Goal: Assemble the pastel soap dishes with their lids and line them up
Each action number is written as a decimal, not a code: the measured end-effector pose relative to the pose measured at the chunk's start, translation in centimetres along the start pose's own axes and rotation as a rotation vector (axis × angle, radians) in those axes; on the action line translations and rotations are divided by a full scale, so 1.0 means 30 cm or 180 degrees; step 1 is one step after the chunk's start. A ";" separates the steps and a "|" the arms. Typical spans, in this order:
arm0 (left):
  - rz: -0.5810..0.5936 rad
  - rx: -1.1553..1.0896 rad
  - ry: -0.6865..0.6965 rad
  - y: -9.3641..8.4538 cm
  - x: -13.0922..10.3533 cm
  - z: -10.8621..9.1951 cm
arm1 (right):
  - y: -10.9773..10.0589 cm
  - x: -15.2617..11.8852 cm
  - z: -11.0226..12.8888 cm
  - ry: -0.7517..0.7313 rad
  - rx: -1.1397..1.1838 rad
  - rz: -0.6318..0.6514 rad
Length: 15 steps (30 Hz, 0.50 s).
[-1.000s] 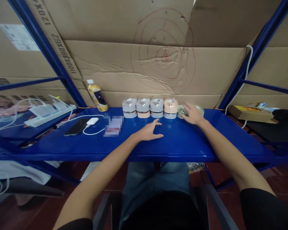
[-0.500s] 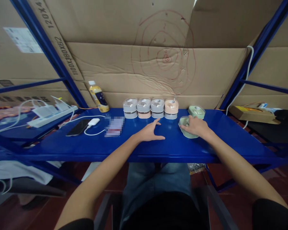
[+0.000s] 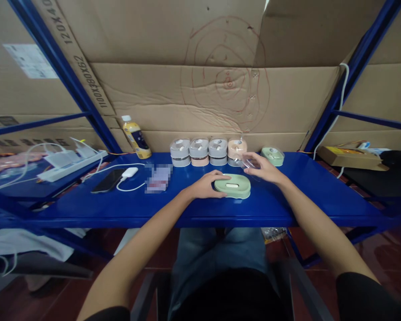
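While the green box (image 3: 234, 190) sat flat on the blue tabletop (image 3: 187, 210), just ahead of the lap, the left hand (image 3: 206, 185) clasped its left end, thumb near side, fingers far side. Right hand (image 3: 263, 169) pinched a clear piece (image 3: 246, 163), probably a plastic cover; blur hid its outline. Box looked light, stiff, somewhat smooth; opposite side walls seemed the surest hold. Clear piece appeared thin, likely slick and crackable, best taken by its rim.

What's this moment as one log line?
Left hand: gripping green box | Right hand: holding clear cover | Stacked boxes: farther back
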<state>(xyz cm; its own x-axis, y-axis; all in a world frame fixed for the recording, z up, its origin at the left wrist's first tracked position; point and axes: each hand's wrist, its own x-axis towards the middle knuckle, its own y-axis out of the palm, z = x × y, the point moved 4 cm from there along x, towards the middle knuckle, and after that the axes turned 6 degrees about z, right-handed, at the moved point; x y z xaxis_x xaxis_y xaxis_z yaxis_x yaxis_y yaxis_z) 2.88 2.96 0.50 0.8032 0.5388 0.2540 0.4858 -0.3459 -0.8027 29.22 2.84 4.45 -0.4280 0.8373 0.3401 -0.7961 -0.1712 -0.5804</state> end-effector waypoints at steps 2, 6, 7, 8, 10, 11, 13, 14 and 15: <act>-0.0046 0.0167 -0.0111 -0.001 0.001 0.002 | -0.016 -0.006 -0.050 0.0284 -0.0118 -0.0078; -0.0352 0.0220 -0.0230 -0.024 -0.002 0.002 | -0.020 0.000 -0.087 0.0486 -0.0491 -0.0206; -0.0454 0.0210 -0.0251 -0.035 -0.004 0.001 | -0.021 0.003 -0.088 0.0496 -0.0546 -0.0217; -0.0548 0.0200 -0.0281 -0.046 -0.006 0.003 | -0.023 0.005 -0.088 0.0508 -0.0578 -0.0227; -0.0738 0.0213 -0.0374 -0.070 -0.011 0.014 | -0.031 0.006 -0.087 0.0563 -0.0624 -0.0264; -0.0859 0.0243 -0.0448 -0.083 -0.015 0.025 | -0.037 0.005 -0.087 0.0599 -0.0668 -0.0276; -0.1149 0.0338 -0.0665 -0.110 -0.025 0.056 | -0.046 0.003 -0.085 0.0662 -0.0804 -0.0276; -0.1289 0.0381 -0.0795 -0.122 -0.031 0.073 | -0.049 0.001 -0.084 0.0685 -0.0883 -0.0270; -0.1393 0.0410 -0.0919 -0.132 -0.037 0.089 | -0.051 0.001 -0.082 0.0699 -0.0953 -0.0263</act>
<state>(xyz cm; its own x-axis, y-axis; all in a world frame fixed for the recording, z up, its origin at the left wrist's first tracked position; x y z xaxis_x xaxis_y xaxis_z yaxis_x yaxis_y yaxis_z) -0.85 5.79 1.96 0.3990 0.8070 0.4353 0.6930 0.0455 -0.7195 31.48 4.40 3.50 -0.2399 0.9388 0.2471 -0.6500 0.0338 -0.7592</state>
